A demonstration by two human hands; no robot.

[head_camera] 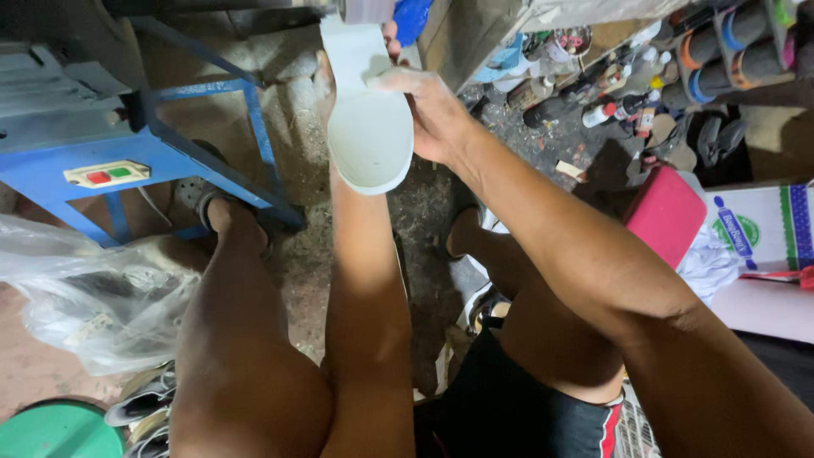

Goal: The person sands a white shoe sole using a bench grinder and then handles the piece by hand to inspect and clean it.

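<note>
We hold a white shoe sole [366,127] out in front of us above the floor, its broad rounded end toward us and its narrow end up against the grey wheel [366,8] of the blue machine [76,161] at the top edge of the view. Our right hand [428,110] is clamped over the sole's right edge, fingers curled onto it. Our left hand [325,85] is behind the sole's left edge, mostly hidden, so we cannot tell how its fingers lie. Our bare knees sit just below. To the left lies a clear plastic bag [85,288]; to the right, a red box [666,212] and a shelf of bottles [610,106]. In our judgement the risk is the fingers: they sit near the wheel, and a slip of the sole could carry them into it
</note>
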